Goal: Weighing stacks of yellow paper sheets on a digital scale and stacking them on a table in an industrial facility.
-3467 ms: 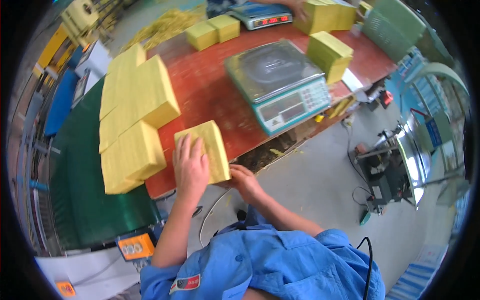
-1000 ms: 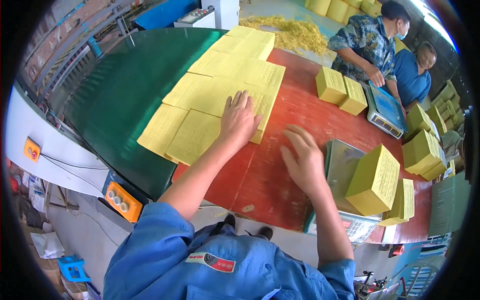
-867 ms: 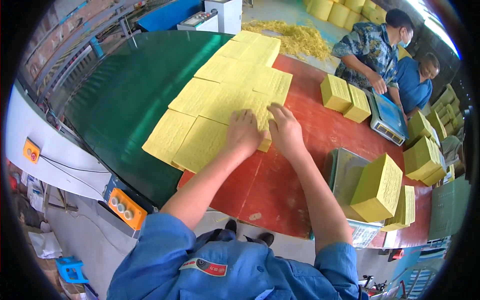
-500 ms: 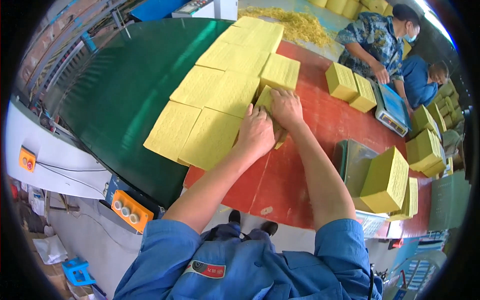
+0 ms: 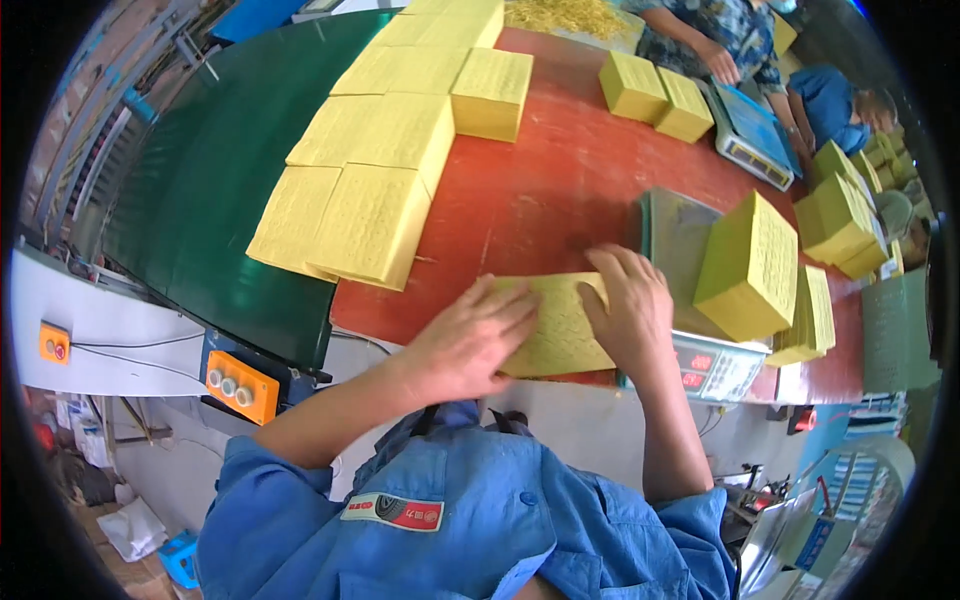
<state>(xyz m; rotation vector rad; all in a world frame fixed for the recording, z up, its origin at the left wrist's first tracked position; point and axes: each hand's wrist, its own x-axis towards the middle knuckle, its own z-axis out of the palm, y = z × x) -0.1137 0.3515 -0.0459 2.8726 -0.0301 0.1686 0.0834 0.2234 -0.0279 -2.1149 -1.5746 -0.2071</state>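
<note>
1. At the far left of the frame, an orange control box (image 5: pixel 236 386) with three pale buttons is fixed to the side of a green conveyor belt (image 5: pixel 215 190) that runs up toward the top edge.
2. Rows of yellow paper stacks (image 5: pixel 385 130) lie on the belt and on the adjoining red table (image 5: pixel 560 170), filling the upper left and centre.
3. Just below centre, the worker's left hand (image 5: pixel 462 343) lies palm down with its fingers spread across the left part of a yellow paper bundle (image 5: pixel 556 325).
4. The bundle rests flat at the near edge of the red table, between both hands and just left of the scale.
5. The right hand (image 5: pixel 628 312) presses on the bundle's right end, fingers slightly fanned and curled over its far edge.
6. Right of centre, a grey weighing scale (image 5: pixel 690 300) carries a thick yellow block (image 5: pixel 752 265) standing tilted on its pan.
7. More yellow blocks (image 5: pixel 842 210) are stacked at the right edge.
8. At the upper right, two other people in blue work beside a second scale (image 5: pixel 752 130); one person's hand (image 5: pixel 722 66) rests near two yellow blocks (image 5: pixel 658 92).
</note>
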